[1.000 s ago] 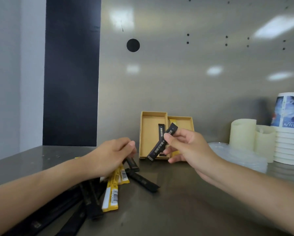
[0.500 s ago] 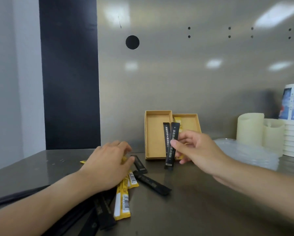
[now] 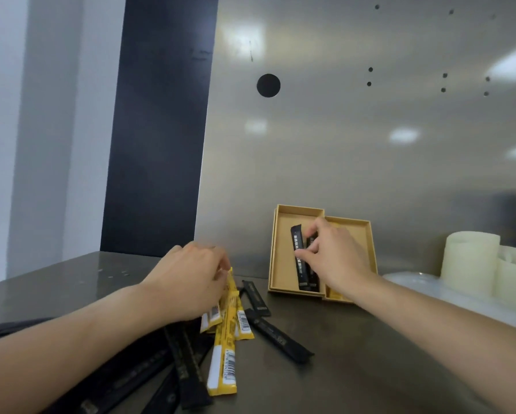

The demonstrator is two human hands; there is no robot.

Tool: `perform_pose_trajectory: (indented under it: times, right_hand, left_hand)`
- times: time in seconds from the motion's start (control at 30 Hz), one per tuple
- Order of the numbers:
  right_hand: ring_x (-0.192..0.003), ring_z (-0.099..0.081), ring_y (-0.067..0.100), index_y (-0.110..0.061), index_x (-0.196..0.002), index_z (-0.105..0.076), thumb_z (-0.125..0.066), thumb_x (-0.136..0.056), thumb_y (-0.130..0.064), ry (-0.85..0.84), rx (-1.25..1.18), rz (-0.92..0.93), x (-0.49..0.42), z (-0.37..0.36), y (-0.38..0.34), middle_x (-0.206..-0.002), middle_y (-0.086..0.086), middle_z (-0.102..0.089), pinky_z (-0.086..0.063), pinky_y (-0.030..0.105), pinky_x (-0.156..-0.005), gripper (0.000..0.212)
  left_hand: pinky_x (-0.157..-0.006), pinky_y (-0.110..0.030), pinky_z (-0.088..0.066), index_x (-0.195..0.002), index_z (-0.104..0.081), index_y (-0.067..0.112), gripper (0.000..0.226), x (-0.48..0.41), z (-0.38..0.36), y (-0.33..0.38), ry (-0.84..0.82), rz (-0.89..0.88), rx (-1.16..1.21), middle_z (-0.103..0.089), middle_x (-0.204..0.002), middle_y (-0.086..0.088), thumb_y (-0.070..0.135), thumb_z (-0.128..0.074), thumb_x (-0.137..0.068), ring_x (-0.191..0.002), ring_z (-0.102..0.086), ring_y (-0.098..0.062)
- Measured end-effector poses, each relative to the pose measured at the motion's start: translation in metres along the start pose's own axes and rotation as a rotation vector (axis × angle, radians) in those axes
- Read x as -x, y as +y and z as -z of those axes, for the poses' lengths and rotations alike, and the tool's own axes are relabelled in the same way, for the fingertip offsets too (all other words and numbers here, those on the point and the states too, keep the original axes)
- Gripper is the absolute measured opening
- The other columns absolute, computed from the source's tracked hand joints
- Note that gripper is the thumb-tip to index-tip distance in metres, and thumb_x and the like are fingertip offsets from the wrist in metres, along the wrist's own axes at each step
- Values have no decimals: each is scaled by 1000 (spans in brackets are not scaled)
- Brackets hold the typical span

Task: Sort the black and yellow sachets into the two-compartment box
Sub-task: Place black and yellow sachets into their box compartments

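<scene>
The tan two-compartment box (image 3: 282, 258) leans against the steel back wall. My right hand (image 3: 332, 255) reaches into its left compartment, fingers pinched on a black sachet (image 3: 299, 258) that lies against another black one there. A bit of yellow shows in the right compartment (image 3: 338, 295). My left hand (image 3: 191, 282) rests on a heap of yellow sachets (image 3: 224, 348) on the counter, fingers closed on one. Black sachets (image 3: 277, 339) lie around and under the heap.
Cream-coloured cylinders (image 3: 471, 261) and clear plastic lids (image 3: 424, 291) stand at the right on the steel counter (image 3: 355, 369). A dark panel (image 3: 161, 130) rises at the back left. More black sachets (image 3: 137, 375) lie near the front left edge.
My right hand has carried the black sachet forward from above the counter into the box's left compartment. My left hand shifted slightly on the yellow heap.
</scene>
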State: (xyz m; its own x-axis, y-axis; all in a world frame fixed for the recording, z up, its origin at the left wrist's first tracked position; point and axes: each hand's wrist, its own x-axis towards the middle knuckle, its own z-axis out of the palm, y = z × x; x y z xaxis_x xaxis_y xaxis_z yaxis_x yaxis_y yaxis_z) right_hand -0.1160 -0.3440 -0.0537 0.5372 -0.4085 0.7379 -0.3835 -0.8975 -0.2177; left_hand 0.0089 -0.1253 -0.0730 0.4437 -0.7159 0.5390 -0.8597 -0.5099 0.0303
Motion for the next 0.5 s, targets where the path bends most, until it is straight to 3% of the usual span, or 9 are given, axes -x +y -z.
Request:
perform_pose_trajectory:
  times: [0.13,0.23,0.33,0.43,0.5]
  right_hand:
    - [-82,-67,14,-31,-95,-54,-70,-91,-44,38,108,46,0,-6,0,-78,-9,-70,-58,36,-71,21]
    - [-79,-66,15,-30,-94,-54,-66,-94,-46,39,180,76,3,-3,1,-80,-9,-69,-56,33,-68,20]
    - [-76,-65,14,-28,-94,-55,-60,-96,-49,4,288,128,8,0,-1,-82,-8,-67,-57,34,-67,22]
    - [-75,-65,14,-26,-98,-53,-55,-99,-50,-15,381,177,12,1,-3,-84,-7,-67,-56,32,-65,25]
    - [-68,-59,12,-28,-95,-49,-48,-102,-51,13,396,221,15,6,-8,-78,-11,-62,-44,24,-52,25]
  left_hand:
    - [-98,-35,-48,-125,-56,29,43,-1,11,-6,5,90,29,-66,-119,13,4,-47,-91,-113,-60,-14]
    - [-94,-33,-48,-128,-52,26,43,1,14,-11,-15,139,33,-66,-119,11,5,-46,-92,-111,-61,-15]
    - [-92,-36,-49,-120,-57,25,24,-1,7,-15,-14,165,49,-67,-116,7,31,-46,-100,-106,-62,-17]
    - [-95,-41,-45,-107,-59,23,52,-4,0,-18,-116,240,-2,-62,-112,4,70,-42,-93,-106,-60,-21]
    - [-98,-45,-42,-96,-60,21,66,-5,-3,-19,-193,272,-71,-60,-108,-1,82,-35,-87,-110,-58,-26]
